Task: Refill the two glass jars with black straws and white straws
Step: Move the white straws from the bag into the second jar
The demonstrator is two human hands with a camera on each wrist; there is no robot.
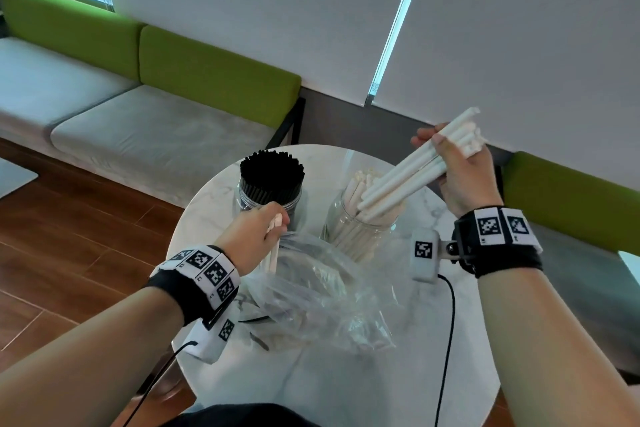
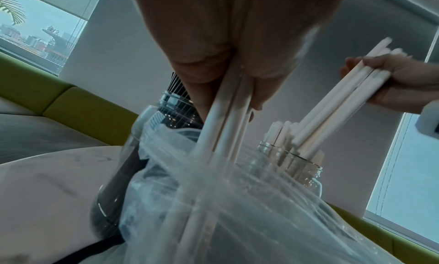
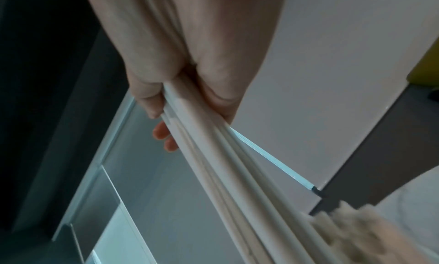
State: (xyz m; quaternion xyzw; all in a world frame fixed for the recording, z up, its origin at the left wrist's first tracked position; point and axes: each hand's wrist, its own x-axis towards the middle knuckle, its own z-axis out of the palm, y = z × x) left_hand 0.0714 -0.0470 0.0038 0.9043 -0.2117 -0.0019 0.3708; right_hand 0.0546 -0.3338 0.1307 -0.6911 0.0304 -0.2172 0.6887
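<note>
The clear plastic bag (image 1: 311, 291) lies crumpled on the near half of the round marble table (image 1: 346, 388), with white straws inside it. The left hand (image 1: 254, 236) is at the bag's mouth, fingers and thumb pinched on a few white straws (image 2: 223, 132) that stand partly inside the bag. Behind the bag stand two glass jars. The left jar (image 1: 268, 198) is packed with black straws (image 1: 272, 170), upright. The right jar (image 1: 360, 232) holds white straws (image 1: 360, 184). The right hand (image 1: 464, 170) is raised above and to the right of that jar, fingers curled around a bundle of white straws (image 1: 412, 170). The bundle is tilted; its lower ends sit in the right jar's mouth and its upper ends project past the fingers. Marker-patterned bands wrap both wrists. A green-backed bench (image 1: 156, 94) stands beyond the table.
</note>
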